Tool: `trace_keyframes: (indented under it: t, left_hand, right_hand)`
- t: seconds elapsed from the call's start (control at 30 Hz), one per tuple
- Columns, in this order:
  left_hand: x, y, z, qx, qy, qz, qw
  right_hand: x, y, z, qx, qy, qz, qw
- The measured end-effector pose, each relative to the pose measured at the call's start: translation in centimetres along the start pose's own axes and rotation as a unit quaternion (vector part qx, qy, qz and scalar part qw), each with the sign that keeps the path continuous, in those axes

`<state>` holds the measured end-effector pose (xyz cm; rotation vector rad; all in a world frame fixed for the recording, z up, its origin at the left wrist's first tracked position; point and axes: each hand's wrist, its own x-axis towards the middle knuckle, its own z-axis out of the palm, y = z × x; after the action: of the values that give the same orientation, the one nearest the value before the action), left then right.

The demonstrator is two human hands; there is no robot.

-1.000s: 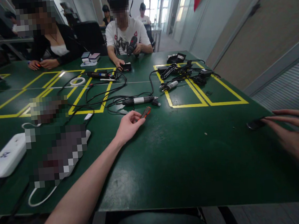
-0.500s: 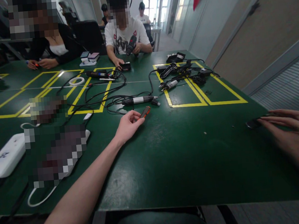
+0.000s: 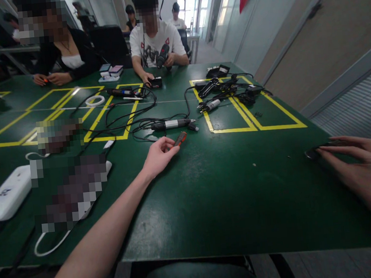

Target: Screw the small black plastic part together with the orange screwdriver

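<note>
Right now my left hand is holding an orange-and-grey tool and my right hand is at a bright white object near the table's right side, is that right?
Not quite: the object at your right hand is dark, not bright white, as the head view shows. Your left hand does hold the orange-and-grey tool.

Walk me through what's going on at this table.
The left hand holds a small orange-and-gray tool at the green table. The right hand is at a small dark object near the table's right edge; its grip is unclear. Beyond the left hand lies a black-and-silver tool. Across the table, a co-worker holds a drill-like tool.
</note>
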<state>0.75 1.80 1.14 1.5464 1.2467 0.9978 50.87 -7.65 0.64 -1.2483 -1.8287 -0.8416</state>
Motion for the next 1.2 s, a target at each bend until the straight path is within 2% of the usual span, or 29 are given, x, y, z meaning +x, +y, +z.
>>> trace_keyframes:
  t: [0.2,0.4,0.53,0.63,0.9,1.2]
  left_hand:
    - [-0.05,0.18,-0.1,-0.001,0.001,-0.005,1.0]
    - [-0.06,0.15,-0.12,-0.007,0.001,-0.006,1.0]
    - [-0.05,0.13,-0.1,-0.009,0.001,-0.007,1.0]
    - [-0.06,0.2,-0.11,-0.003,0.0,-0.005,1.0]
    - [-0.12,0.21,-0.09,0.011,0.001,-0.005,1.0]
    - [-0.08,0.18,-0.21,0.004,-0.002,-0.004,1.0]
  right_hand:
    - [-0.73,0.64,0.29,-0.002,-0.02,0.013,1.0]
    - [-0.76,0.33,0.22,0.006,-0.035,0.062,0.997]
    - [-0.63,0.13,-0.05,0.016,-0.076,0.121,0.99]
    - [-0.61,-0.01,-0.04,0.016,-0.072,0.151,0.986]
    - [-0.77,0.04,0.14,0.01,-0.021,0.066,0.998]
    - [-0.88,0.11,0.09,0.017,-0.035,0.128,0.991]
